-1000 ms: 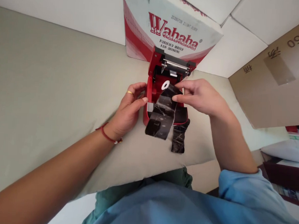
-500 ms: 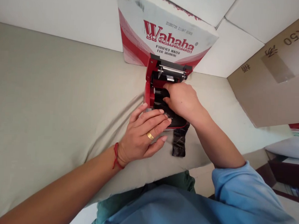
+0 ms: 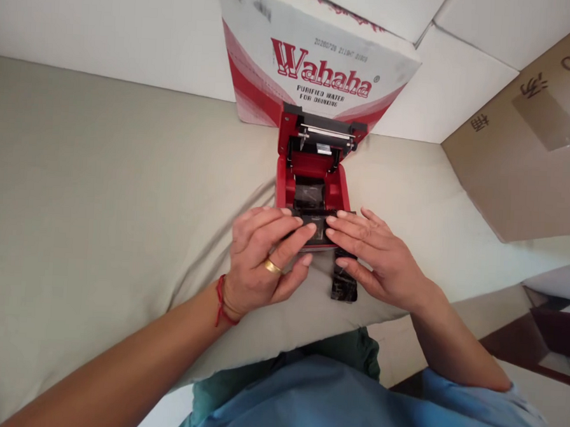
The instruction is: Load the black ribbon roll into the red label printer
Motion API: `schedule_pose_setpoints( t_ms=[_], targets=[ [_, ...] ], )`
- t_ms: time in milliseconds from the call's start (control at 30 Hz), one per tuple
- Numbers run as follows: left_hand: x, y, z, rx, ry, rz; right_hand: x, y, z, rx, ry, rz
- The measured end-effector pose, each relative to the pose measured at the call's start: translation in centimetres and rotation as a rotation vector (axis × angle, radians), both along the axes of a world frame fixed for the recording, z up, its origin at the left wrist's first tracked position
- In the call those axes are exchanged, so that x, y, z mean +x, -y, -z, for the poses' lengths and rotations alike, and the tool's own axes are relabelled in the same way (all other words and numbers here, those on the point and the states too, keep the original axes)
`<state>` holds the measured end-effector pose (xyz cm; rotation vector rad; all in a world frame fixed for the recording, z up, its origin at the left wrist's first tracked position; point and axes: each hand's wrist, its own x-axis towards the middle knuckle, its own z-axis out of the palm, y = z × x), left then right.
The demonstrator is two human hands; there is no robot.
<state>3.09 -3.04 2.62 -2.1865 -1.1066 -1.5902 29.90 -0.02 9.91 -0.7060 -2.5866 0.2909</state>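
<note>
A small red and black printer (image 3: 281,183) stands on the cloth-covered surface with its lid (image 3: 328,125) tilted up and back. Shiny black film (image 3: 309,193) lies inside it and runs toward the front. My left hand (image 3: 266,257), wearing a gold ring, rests its outstretched fingers on the left of the printer's front part. On the right, my right hand (image 3: 380,260) lays its extended fingers over the same front part. Between the fingertips some of the dark front shows. A loose black strip (image 3: 344,285) hangs down the front, partly under my right hand.
Right behind the printer stands a white and red Wahaha water carton (image 3: 331,56). White boxes (image 3: 468,83) line the back, and a large brown carton (image 3: 520,181) is at the right. Beige cloth (image 3: 114,185) covers the surface, with its front edge near my body.
My right hand has come out of the printer's inside and moved toward me, onto the right of its front. The film inside is now visible. My left hand has stayed nearly in place.
</note>
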Motion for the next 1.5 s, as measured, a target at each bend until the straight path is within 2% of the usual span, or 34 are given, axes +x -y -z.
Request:
schedule_pose_setpoints(
  t_ms=[100,200,267,333,400,500,600,667,733,867,967,1033,1200,1300,1367,1500],
  targets=[
    [-0.2,0.0,0.1,0.030,-0.052,-0.027,-0.1,0.7,0.6,0.050,0.022,0.029],
    [-0.3,0.1,-0.1,0.078,-0.099,-0.025,-0.4,1.3,0.4,0.081,0.059,0.048],
    [-0.2,0.2,-0.3,0.077,-0.132,-0.018,-0.4,1.2,0.0,0.052,0.032,0.038],
    [-0.1,0.2,-0.6,0.059,-0.154,-0.021,-0.3,0.3,-0.5,-0.035,-0.085,0.057],
    [0.1,0.3,-0.9,0.047,-0.161,-0.035,-0.3,-2.0,-0.8,-0.134,-0.254,0.163],
    [0.3,0.2,-1.1,0.026,-0.176,-0.051,-1.0,-7.7,-0.7,-0.198,-0.412,0.370],
    [0.4,0.2,-1.0,0.026,-0.182,-0.044,-2.7,-13.1,-0.5,-0.242,-0.415,0.393],
    [0.4,0.1,-0.9,0.029,-0.176,-0.029,-4.2,-14.7,-0.8,-0.258,-0.393,0.374],
    [0.4,0.1,-0.7,0.029,-0.171,-0.017,-5.2,-14.1,-1.3,-0.247,-0.370,0.367],
    [0.3,0.1,-0.6,0.031,-0.171,-0.004,-5.1,-9.3,-2.3,-0.213,-0.404,0.387],
    [0.3,0.1,-0.5,0.029,-0.175,-0.015,-3.5,-6.2,-2.0,-0.206,-0.371,0.310],
    [0.2,0.2,-0.5,0.015,-0.191,-0.019,-2.5,-5.0,-1.2,-0.208,-0.311,0.234],
    [0.0,0.3,-0.3,0.003,-0.201,-0.016,-1.5,-4.2,0.8,-0.190,-0.266,0.145],
    [-0.7,0.0,-0.1,0.001,-0.121,0.024,-1.8,-4.1,1.5,-0.148,-0.305,0.137],
    [-1.6,-0.3,-0.2,-0.063,-0.023,0.041,-2.1,-4.0,1.8,-0.144,-0.321,0.150],
    [-3.2,-1.4,-0.3,-0.300,0.101,0.083,-2.7,-3.7,2.9,-0.131,-0.400,0.193]
  ],
)
